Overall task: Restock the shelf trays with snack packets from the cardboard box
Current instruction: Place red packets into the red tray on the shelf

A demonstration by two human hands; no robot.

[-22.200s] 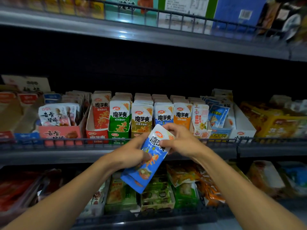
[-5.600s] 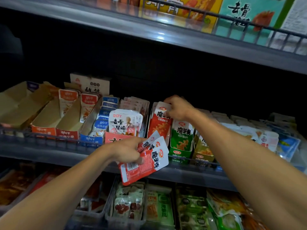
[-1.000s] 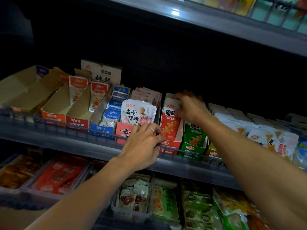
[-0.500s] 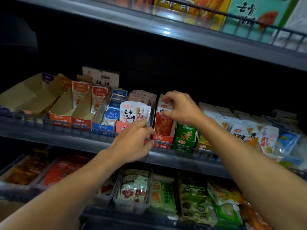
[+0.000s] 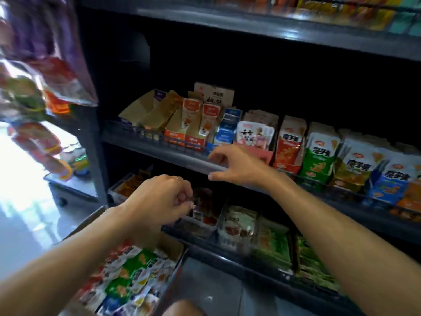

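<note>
The left hand (image 5: pixel 159 201) hangs loosely curled and empty above the brown cardboard box (image 5: pixel 168 245) of mixed snack packets (image 5: pixel 127 277) on the grey floor (image 5: pixel 211 290). The right hand (image 5: pixel 237 166), fingers relaxed and spread, holds nothing before the dark metal shelf (image 5: pixel 182 157), near the red cardboard tray (image 5: pixel 288 166) of upright packets.

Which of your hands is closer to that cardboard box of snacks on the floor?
Left. The left hand hangs just above the box; the right hand is higher, at the shelf edge.
</note>
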